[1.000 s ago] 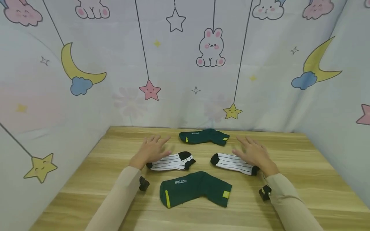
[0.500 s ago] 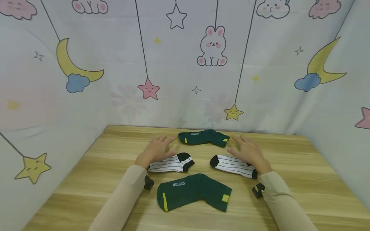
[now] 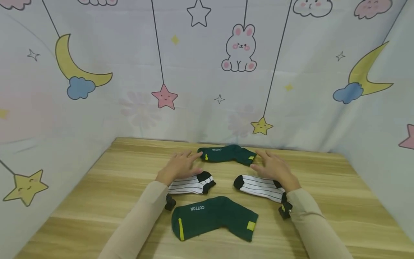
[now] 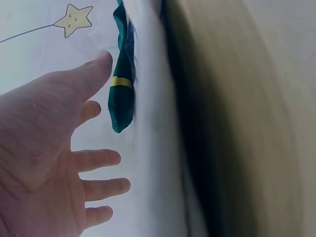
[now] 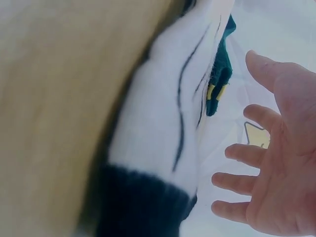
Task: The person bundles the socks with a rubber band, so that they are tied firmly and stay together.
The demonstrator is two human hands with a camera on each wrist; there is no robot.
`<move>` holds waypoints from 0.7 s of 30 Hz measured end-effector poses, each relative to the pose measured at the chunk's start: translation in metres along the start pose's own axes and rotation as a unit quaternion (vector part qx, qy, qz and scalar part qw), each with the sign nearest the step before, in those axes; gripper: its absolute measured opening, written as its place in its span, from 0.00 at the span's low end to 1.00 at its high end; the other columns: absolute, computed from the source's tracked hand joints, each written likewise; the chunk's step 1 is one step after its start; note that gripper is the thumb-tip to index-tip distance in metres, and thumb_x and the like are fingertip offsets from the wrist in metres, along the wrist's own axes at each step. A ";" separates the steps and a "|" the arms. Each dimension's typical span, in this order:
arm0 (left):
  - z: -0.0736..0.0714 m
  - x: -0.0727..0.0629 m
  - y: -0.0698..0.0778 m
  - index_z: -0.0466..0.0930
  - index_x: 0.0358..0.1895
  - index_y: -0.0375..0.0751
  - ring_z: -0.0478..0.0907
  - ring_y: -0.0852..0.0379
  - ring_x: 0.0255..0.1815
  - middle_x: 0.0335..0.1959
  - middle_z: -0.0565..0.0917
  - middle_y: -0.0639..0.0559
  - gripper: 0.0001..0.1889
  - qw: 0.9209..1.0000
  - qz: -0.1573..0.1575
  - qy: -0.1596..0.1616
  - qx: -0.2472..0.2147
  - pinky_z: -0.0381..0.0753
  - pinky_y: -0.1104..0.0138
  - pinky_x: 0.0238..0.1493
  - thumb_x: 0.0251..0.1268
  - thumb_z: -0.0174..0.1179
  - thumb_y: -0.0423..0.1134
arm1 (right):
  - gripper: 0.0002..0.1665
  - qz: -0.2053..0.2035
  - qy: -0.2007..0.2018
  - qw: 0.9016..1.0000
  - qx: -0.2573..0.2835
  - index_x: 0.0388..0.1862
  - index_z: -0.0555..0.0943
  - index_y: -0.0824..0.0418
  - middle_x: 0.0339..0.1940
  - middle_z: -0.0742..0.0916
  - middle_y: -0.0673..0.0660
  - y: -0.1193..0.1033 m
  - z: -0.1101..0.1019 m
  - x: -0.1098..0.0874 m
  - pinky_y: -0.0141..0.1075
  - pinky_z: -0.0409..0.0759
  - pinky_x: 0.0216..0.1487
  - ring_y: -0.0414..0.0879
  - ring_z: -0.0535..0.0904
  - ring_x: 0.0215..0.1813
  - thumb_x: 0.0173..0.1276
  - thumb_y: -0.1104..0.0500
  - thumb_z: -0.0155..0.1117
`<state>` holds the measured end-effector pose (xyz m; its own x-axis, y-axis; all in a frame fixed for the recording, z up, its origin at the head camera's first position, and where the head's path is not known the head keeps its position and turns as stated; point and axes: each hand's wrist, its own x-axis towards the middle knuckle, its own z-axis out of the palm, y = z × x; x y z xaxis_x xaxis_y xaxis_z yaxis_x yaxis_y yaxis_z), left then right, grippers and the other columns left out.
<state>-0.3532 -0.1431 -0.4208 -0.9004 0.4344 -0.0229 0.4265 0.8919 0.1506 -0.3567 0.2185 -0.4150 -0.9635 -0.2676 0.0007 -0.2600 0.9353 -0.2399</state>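
At the back of the table lies a dark green sock (image 3: 223, 154) with yellow marks and white lettering. My left hand (image 3: 181, 166) is by its toe end, fingers spread, the index fingertip close to it; whether it touches I cannot tell. At the other end, my right hand (image 3: 275, 167) hovers beside the cuff with its fingers extended. Both palms look bare in the wrist views. Under my left forearm side lies a white striped sock (image 3: 189, 185) with black heel and toe, partly hidden. A second striped sock (image 3: 258, 186) lies below my right hand. Nearest me is a larger-looking green sock (image 3: 215, 217).
All the socks lie flat on a wooden table (image 3: 106, 201). A pale curtain (image 3: 200, 118) printed with moons, stars and a rabbit hangs behind and along both sides. A small black device sits at each wrist.
Both hands have moved inward and forward, closing in on the two ends of the far green sock. The head view has shifted slightly; the socks stay in place.
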 end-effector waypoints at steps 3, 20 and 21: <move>0.001 0.003 0.000 0.55 0.80 0.52 0.59 0.31 0.74 0.75 0.62 0.34 0.37 1.000 -0.002 -0.001 -0.003 0.51 0.36 0.71 0.74 0.52 0.61 | 0.45 0.001 -0.001 1.000 0.007 0.81 0.57 0.54 0.77 0.59 0.75 -0.001 0.001 0.005 0.70 0.61 0.64 0.75 0.58 0.73 0.74 0.34 0.54; 0.009 0.016 0.002 0.54 0.80 0.56 0.58 0.34 0.75 0.76 0.60 0.36 0.36 0.999 -0.011 -0.013 -0.036 0.48 0.38 0.73 0.74 0.53 0.60 | 0.44 0.002 -0.009 0.998 0.063 0.82 0.56 0.53 0.78 0.57 0.74 -0.006 0.008 0.018 0.69 0.57 0.67 0.75 0.54 0.74 0.75 0.37 0.54; 0.009 0.016 0.002 0.54 0.80 0.56 0.58 0.35 0.75 0.76 0.61 0.37 0.36 0.999 -0.009 -0.014 -0.035 0.48 0.38 0.73 0.74 0.53 0.60 | 0.44 0.002 -0.011 0.998 0.064 0.82 0.56 0.53 0.78 0.57 0.73 -0.006 0.009 0.018 0.69 0.58 0.67 0.75 0.54 0.74 0.75 0.37 0.54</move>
<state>-0.3663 -0.1330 -0.4298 -0.9051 0.4218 -0.0541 0.4015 0.8894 0.2185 -0.3724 0.2057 -0.4222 -0.9625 -0.2705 -0.0219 -0.2445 0.8993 -0.3626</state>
